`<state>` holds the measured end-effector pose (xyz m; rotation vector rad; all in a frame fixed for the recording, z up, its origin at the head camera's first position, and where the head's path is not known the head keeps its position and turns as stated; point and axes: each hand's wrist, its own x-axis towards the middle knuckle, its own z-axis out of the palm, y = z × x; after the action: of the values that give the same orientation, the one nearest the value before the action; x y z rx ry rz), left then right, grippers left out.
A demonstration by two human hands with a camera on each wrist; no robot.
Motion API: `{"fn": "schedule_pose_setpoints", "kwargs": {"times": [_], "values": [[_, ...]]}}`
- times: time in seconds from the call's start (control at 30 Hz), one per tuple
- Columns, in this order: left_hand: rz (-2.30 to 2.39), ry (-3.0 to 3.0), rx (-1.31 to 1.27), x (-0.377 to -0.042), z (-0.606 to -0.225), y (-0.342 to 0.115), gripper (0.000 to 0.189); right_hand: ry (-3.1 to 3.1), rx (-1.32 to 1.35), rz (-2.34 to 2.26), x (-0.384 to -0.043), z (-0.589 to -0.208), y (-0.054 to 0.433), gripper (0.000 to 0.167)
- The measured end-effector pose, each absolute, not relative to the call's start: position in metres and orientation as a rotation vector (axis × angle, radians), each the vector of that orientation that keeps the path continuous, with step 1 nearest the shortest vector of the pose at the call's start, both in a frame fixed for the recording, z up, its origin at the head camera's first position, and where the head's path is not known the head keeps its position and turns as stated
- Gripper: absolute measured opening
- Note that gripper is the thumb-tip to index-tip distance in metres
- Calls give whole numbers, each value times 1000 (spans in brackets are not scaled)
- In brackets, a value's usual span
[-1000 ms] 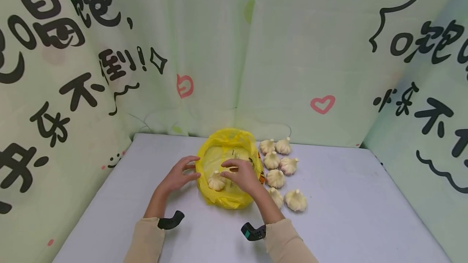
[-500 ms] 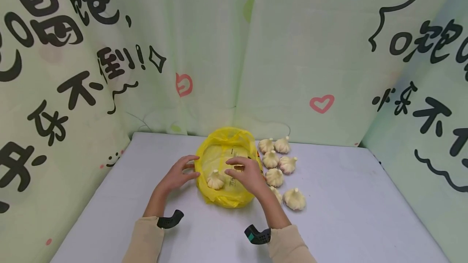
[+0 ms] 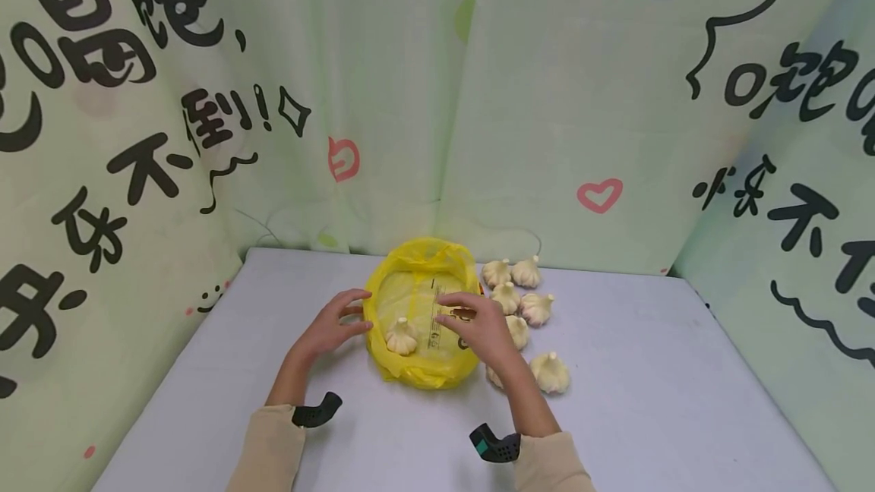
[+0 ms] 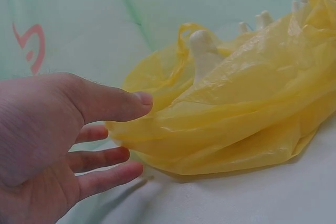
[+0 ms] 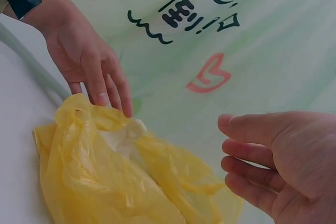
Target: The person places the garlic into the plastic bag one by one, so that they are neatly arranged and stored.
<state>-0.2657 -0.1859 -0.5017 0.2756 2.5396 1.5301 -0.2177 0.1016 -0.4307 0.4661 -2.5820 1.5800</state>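
Bag (image 3: 425, 378): yellow plastic, mouth spread wide and roughly round, sitting toward the back of the worktop (image 3: 649, 370); dark print shows on the film inside it.
Bagged bulb (image 3: 402, 337): one head of garlic inside, near the lower left of the mouth from where I stand, stem up, no fingers on it.
Loose bulbs (image 3: 536, 311): seven by my count, bunched just to the right of the bag; the right arm partly covers two of them.
Left hand (image 3: 336, 323): beside the bag's left rim, thumb and fingers apart, gripping nothing; whether the fingertips actually touch the film I can't tell.
Right hand (image 3: 481, 323): above the right part of the bag, thumb and fingers parted with nothing between them.
Step in hand: it looks to me like garlic going into the bag piece by piece, with this moment falling between one bulb and another.
Next move: I'd judge it calls for the right hand to go over the right rim, pinch a loose bulb by its body or stem, and lift it clear of the film, while the left hand guards the mouth, since such thin plastic could easily fold inward.
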Motion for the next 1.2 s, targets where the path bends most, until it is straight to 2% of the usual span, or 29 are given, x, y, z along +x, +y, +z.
{"fn": "schedule_pose_setpoints", "kwargs": {"times": [0.77, 1.2], "values": [[1530, 2545, 255, -264, -500, -184, 56, -2571, 198, 1562, -200, -433, 144, 29], [1519, 2548, 258, -264, -499, -182, 56, -2598, 152, 1529, -188, -439, 162, 28]]}}
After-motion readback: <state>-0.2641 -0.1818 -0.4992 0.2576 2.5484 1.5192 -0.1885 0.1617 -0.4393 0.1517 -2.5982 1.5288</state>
